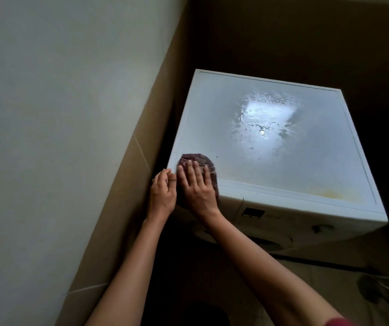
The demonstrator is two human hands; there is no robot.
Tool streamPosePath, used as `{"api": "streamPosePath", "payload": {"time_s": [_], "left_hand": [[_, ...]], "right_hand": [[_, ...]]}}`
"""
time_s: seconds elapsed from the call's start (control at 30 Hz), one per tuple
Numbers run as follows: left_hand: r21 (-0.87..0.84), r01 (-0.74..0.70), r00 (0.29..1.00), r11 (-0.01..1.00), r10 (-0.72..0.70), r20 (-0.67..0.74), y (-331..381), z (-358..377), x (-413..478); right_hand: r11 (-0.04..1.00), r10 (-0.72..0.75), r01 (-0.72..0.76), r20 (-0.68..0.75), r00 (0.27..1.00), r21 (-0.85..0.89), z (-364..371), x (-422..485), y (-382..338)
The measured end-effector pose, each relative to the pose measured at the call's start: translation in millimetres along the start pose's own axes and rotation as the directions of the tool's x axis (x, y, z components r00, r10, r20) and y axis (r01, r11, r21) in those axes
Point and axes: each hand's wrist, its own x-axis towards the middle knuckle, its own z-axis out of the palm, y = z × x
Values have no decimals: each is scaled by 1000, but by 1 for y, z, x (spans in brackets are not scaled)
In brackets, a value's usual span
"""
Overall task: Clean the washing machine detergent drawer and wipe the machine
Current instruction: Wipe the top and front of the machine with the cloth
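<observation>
A white washing machine stands in a dim corner, seen from above; its top is wet, with water beads shining in the middle and a yellowish stain near the front right. A dark maroon cloth lies on the top's front left corner. My right hand presses flat on the cloth with straight fingers. My left hand sits at the machine's left front corner edge, fingers curled against it. The detergent drawer front shows just below the cloth, closed.
A pale wall with a brown tiled lower band runs close along the machine's left side. The control panel display and a knob face forward. The floor below right is dark, with a dark round object.
</observation>
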Motion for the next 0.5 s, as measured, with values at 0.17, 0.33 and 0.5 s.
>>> {"api": "streamPosePath", "payload": {"time_s": [0.17, 0.33, 0.5], "left_hand": [[51, -76, 992, 996, 81, -93, 1, 16, 2], [204, -172, 977, 964, 193, -88, 11, 36, 22], [340, -185, 979, 922, 204, -22, 28, 54, 39]], "right_hand": [[995, -46, 26, 208, 977, 98, -13, -6, 21], [997, 29, -44, 243, 970, 56, -39, -41, 93], [971, 228, -240, 246, 942, 20, -63, -75, 158]]}}
